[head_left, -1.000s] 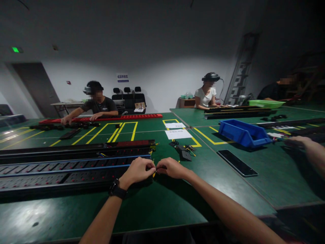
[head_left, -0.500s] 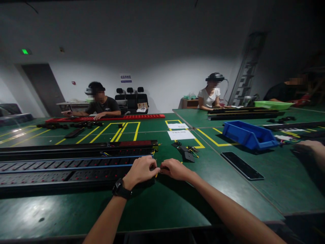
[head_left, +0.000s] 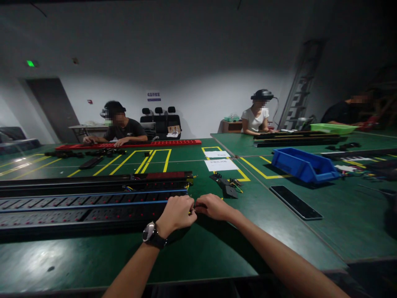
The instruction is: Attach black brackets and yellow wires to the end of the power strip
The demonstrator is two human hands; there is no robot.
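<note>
Several long black power strips (head_left: 118,214) with rows of sockets and red dots lie side by side on the left, their ends towards the middle. My left hand (head_left: 177,213), watch on its wrist, is at the right end of the nearest strip with its fingers pinched together. A bit of yellow shows at those fingertips. My right hand (head_left: 214,206) is closed too, its fingertips nearly meeting the left ones. What either hand holds is hidden. Beyond my right hand lie small black brackets (head_left: 230,190) with a yellow-green wire.
A blue bin (head_left: 290,165) and a dark phone (head_left: 296,203) lie to the right on the green table (head_left: 235,248). Paper sheets (head_left: 221,165) lie ahead. A long red frame (head_left: 167,143) stretches along the far side, by a seated person (head_left: 130,128). Other people sit farther right.
My left hand has rolled over, showing its back and the watch face; my right hand stays almost still. Another person's hand at the right edge has gone. The far-left person's hand has moved right.
</note>
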